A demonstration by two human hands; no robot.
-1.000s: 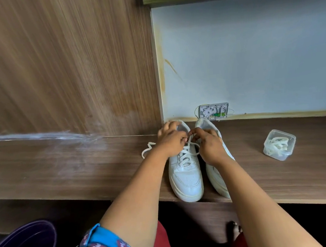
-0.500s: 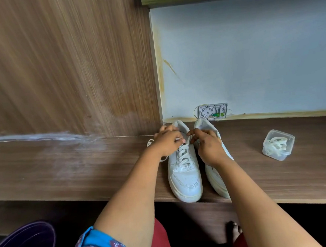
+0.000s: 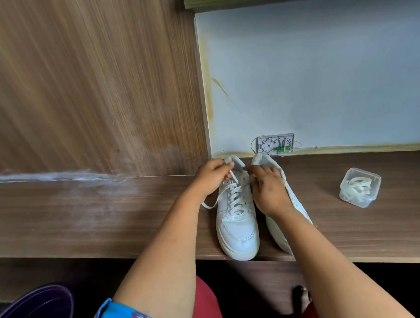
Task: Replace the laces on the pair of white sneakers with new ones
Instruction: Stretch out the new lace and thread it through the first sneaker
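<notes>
Two white sneakers are seen side by side in the lower middle of the frame, set on a wooden shelf point(image 3: 88, 217) with their toes over its near edge. The left sneaker point(image 3: 237, 221) is laced up the front, and a lace point(image 3: 211, 204) is trailed from it onto the shelf at its left. The lace near the top eyelets is pinched by the curled fingers of the left hand point(image 3: 211, 178). The other lace end is gripped by the right hand point(image 3: 268, 192), its fingers bent around it beside the shoe's tongue. Much of the right sneaker point(image 3: 291, 198) is hidden behind that hand and forearm, so its lacing cannot be told. Well apart, at the right of the frame, a clear plastic box point(image 3: 360, 188) with coiled laces inside is placed on the shelf. A small wall fitting point(image 3: 275, 144) is fixed just behind the heels. A dark purple tub point(image 3: 33, 317) is visible at the lower left corner.
</notes>
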